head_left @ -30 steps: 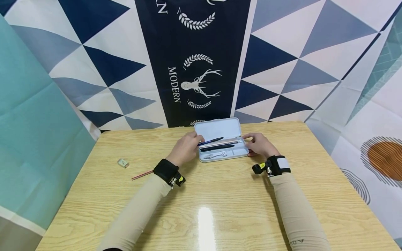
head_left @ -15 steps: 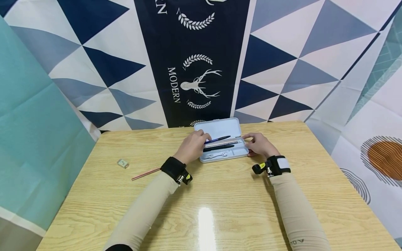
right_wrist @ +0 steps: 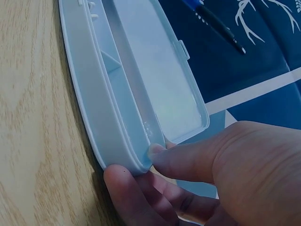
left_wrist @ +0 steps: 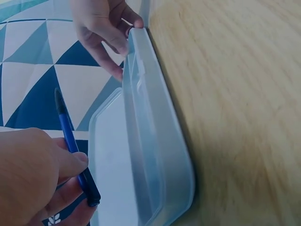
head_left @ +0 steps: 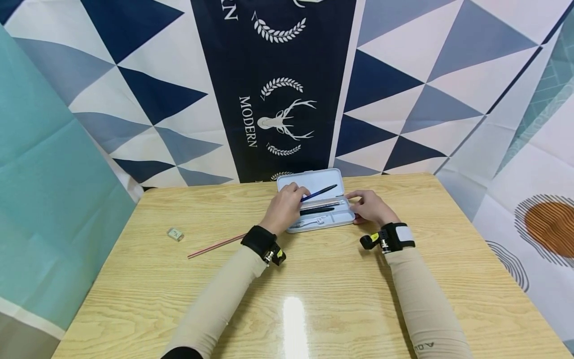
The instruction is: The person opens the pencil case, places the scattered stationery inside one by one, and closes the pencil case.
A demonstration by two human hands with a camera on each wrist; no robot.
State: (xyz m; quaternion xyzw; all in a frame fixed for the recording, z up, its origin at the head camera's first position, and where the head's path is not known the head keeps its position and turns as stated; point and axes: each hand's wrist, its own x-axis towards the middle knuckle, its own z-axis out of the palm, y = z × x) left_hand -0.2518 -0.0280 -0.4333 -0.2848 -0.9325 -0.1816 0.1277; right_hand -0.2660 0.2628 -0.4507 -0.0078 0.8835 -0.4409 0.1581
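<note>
My left hand pinches a blue pen with a black end between thumb and fingers. The pen is raised over the left part of a light blue pencil case, whose lid stands open at the back. At the case's right end, my right hand grips the corner, thumb on the rim and fingers against the outside, as the right wrist view shows. A black pen and a small white item lie inside, partly hidden by my left hand.
On the wooden table, a small eraser-like block lies at the left. A thin reddish pencil lies nearer, its right end hidden behind my left wrist. A patterned cloth hangs behind the table's back edge.
My left hand has moved right and slightly up with the blue pen, from the case's left edge to above its left part. My right hand and the case have stayed put.
</note>
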